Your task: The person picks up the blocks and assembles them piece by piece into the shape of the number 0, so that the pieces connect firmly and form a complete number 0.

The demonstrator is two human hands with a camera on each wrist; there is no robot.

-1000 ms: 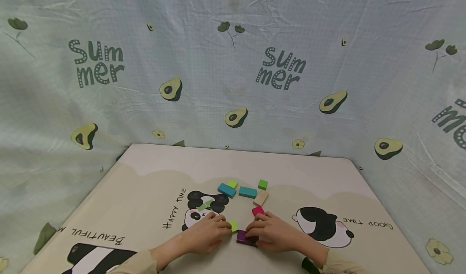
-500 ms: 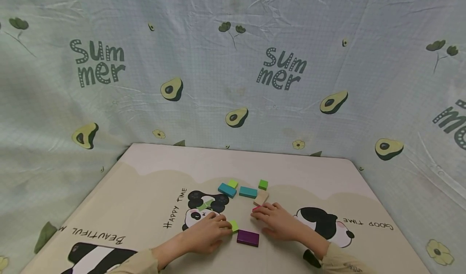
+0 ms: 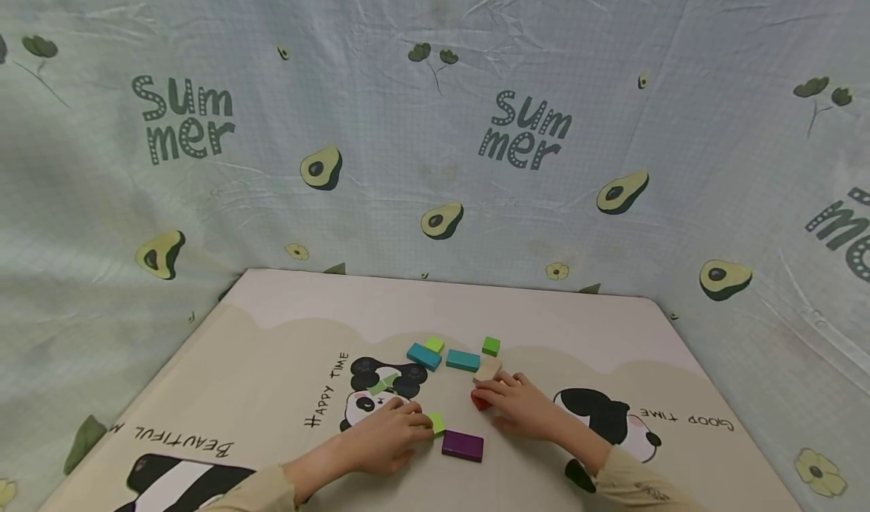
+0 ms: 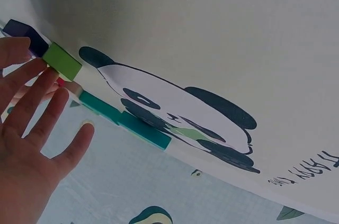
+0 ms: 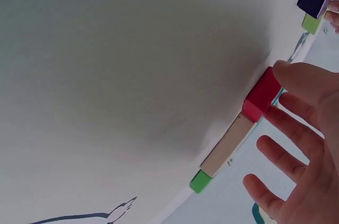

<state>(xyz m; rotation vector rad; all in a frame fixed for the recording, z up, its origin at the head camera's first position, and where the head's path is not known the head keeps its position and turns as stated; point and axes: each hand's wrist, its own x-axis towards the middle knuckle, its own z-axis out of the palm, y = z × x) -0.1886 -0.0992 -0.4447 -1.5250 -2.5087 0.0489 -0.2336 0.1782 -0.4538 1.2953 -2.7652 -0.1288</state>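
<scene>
My right hand (image 3: 519, 406) pinches a red block (image 5: 261, 95) between thumb and fingertips, low over the tabletop; its other fingers are spread. Against the red block's far end lies a plain wooden block (image 5: 229, 145). My left hand (image 3: 390, 436) rests on the tabletop, its fingertips at the side of a light green block (image 4: 62, 61), with the fingers fairly straight and apart. A flat purple block (image 3: 463, 446) lies between the hands, its corner close to the light green block. In the head view, the fingers partly cover the red block.
Farther back lie two teal blocks (image 3: 463, 360), a yellow-green block (image 3: 434, 343) and a green block (image 3: 492, 345), in a loose curve with the others. The tabletop (image 3: 578, 323) has printed pandas. A patterned curtain (image 3: 381, 119) hangs behind it.
My right hand has moved from the purple block, away from me, to the red block, which has turned slightly. The purple block is uncovered. My left hand has stayed still.
</scene>
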